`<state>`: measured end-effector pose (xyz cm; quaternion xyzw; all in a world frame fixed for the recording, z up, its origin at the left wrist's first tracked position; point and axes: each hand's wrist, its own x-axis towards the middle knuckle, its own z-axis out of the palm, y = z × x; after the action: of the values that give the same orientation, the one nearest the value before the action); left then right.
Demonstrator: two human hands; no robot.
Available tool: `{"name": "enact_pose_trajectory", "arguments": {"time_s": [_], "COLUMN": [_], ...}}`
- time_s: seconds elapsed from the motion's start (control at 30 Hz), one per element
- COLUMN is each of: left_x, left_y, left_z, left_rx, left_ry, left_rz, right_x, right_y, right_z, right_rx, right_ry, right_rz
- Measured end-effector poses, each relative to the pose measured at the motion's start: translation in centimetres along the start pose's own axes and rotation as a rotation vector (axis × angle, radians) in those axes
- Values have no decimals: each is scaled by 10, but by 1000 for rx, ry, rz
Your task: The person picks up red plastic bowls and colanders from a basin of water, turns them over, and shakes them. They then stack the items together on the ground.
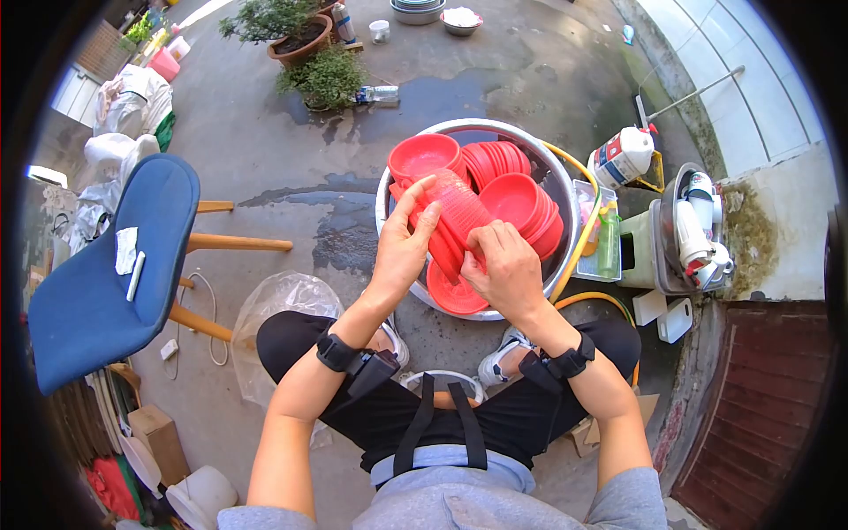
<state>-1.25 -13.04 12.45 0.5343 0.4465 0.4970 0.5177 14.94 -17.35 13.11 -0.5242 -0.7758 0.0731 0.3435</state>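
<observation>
A wide metal basin [385,208] holds several red bowls [424,157], some nested in stacks and lying tilted. Over it, a long stack of nested red bowls [465,210] lies between my hands, with a clear, shiny film seeming to cover its upper left part. My left hand [406,243] holds this stack from the left, thumb and fingers against its side. My right hand [510,265] is closed at the stack's lower right side, fingertips pinched together; what is in the pinch is hidden. Another red bowl [455,291] rests at the basin's near edge.
A yellow hose [586,234] curves along the basin's right side, near a clear tray with bottles [608,238]. Further right is a tub of dishes [693,230]. A blue chair [132,256] and a clear plastic bag [283,322] are left. Potted plants [300,49] stand ahead on wet concrete.
</observation>
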Motion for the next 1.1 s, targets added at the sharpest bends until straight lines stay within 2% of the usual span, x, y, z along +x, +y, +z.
{"name": "enact_pose_trajectory", "arguments": {"time_s": [0.07, 0.23, 0.4, 0.47, 0.57, 0.8, 0.93, 1.0, 1.1], "left_x": [-2, -2, -1, -1, -1, -2, -3, -2, -4], "left_y": [3, 1, -10, -16, -17, -6, -12, -13, -8], "left_z": [0, -1, 0, -1, -4, 1, 0, -1, 0], "left_rx": [-47, -126, -131, 4, 15, 102, 60, 134, 162], "left_ry": [-38, -131, -174, -147, -125, -229, -224, -224, -217], "left_rz": [-135, -116, -166, -89, -134, -275, -271, -237, -210], "right_x": [1, -2, -4, -4, -2, -4, -5, -5, -4], "right_y": [5, 22, 26, 26, 25, 13, 9, 9, 8], "right_z": [1, -2, 0, 0, -3, 0, 1, -1, -2], "right_rx": [-77, -17, 81, 55, 56, 82, 120, 104, 140], "right_ry": [46, 46, 6, 16, 17, -27, -78, -93, -98], "right_rz": [-1, 228, 279, 280, 300, 139, 79, 45, 77]}}
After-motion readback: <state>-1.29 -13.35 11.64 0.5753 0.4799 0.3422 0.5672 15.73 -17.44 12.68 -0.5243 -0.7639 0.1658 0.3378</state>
